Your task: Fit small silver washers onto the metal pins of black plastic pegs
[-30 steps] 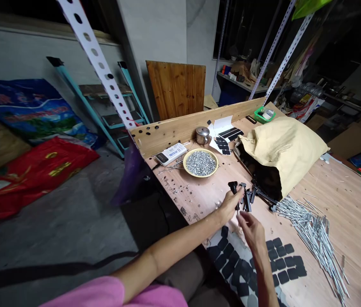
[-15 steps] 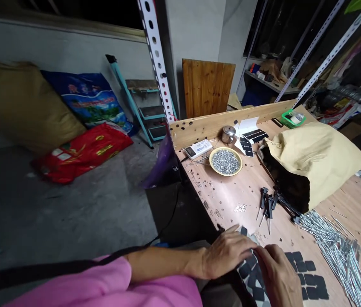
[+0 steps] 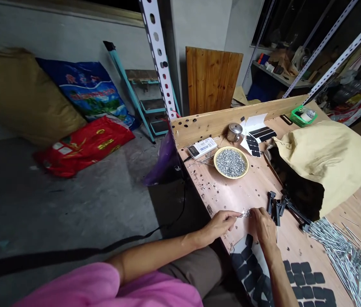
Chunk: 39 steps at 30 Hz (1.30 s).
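Our left hand (image 3: 220, 226) and right hand (image 3: 263, 226) have moved up off the black rounded foam pads (image 3: 243, 260) at the near edge of the pale wooden table (image 3: 231, 200), and now meet over a small heap of silver metal bits (image 3: 246, 212). The left pinches a thin silvery piece (image 3: 239, 215) between its fingertips; the right curls just beside the heap, its grip unclear. Black plastic stakes (image 3: 271, 202) lie just to the right.

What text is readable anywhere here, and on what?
Nothing can be quoted. The characters on the blue sack, the yellow characters on the red sack and the print on the white box are all too small or blurred to read.
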### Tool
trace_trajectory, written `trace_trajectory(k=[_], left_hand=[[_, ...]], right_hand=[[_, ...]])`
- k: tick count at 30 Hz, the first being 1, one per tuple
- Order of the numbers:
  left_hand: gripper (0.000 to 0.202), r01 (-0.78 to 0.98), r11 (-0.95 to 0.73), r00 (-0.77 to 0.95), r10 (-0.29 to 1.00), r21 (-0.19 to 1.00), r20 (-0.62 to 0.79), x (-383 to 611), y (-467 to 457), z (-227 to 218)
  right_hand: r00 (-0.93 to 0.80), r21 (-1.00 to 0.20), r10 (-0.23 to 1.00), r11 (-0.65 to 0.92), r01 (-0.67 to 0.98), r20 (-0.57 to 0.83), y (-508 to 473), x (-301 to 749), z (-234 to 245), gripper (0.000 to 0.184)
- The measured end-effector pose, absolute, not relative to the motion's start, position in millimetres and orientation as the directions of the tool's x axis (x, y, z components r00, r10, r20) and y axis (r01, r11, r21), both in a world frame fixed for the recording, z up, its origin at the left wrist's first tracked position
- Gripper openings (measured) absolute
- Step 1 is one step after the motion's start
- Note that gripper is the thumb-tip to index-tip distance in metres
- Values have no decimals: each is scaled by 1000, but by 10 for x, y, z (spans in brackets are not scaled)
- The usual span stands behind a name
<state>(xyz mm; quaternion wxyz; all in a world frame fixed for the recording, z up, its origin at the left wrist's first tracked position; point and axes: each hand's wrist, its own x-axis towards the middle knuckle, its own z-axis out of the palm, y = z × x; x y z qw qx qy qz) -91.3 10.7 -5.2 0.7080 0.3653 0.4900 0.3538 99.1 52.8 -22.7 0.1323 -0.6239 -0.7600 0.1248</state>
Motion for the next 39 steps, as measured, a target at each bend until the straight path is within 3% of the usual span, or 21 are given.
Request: trace_trajectory(k=[8, 10, 12, 14, 15, 17, 21, 27, 32, 39], left_hand=[[53, -246, 607, 410, 772, 756, -486, -810, 138, 10], [54, -248, 628, 441, 751, 738, -491, -781, 129, 30], [53, -238, 645, 470, 731, 726, -495, -752, 118, 58], [52, -228, 656, 483, 717, 719, -502, -729, 113, 83], [52, -224, 656, 478, 719, 721, -505, -723, 116, 89], [51, -232, 636, 433, 745, 736, -507, -728, 131, 83], [52, -268, 574, 300, 813, 774, -499, -791, 174, 15], [48, -212, 557, 303, 819, 803, -488, -819, 163, -85], [42, -208, 543, 282, 830, 813, -482, -785, 180, -103], [32, -168, 592, 343, 785, 788, -516, -744, 191, -11]], right_hand=[[-83, -434, 992, 115, 894, 91, 465, 963, -185, 15], [47, -568, 990, 38, 822, 134, 353, 922, -160, 23], [227, -775, 963, -34, 631, 142, 221, 876, -134, 31], [360, -898, 927, -71, 434, 101, 114, 863, -120, 34], [394, -906, 915, -89, 414, 90, 82, 877, -122, 33], [400, -841, 908, -116, 528, 126, 66, 942, -148, 32], [146, -581, 967, 3, 814, 209, 171, 1064, -263, 45], [-10, -495, 990, 79, 865, 141, 279, 919, -371, 26], [12, -508, 994, 46, 860, 110, 340, 878, -380, 18], [131, -680, 978, 16, 733, 164, 283, 929, -303, 28]])
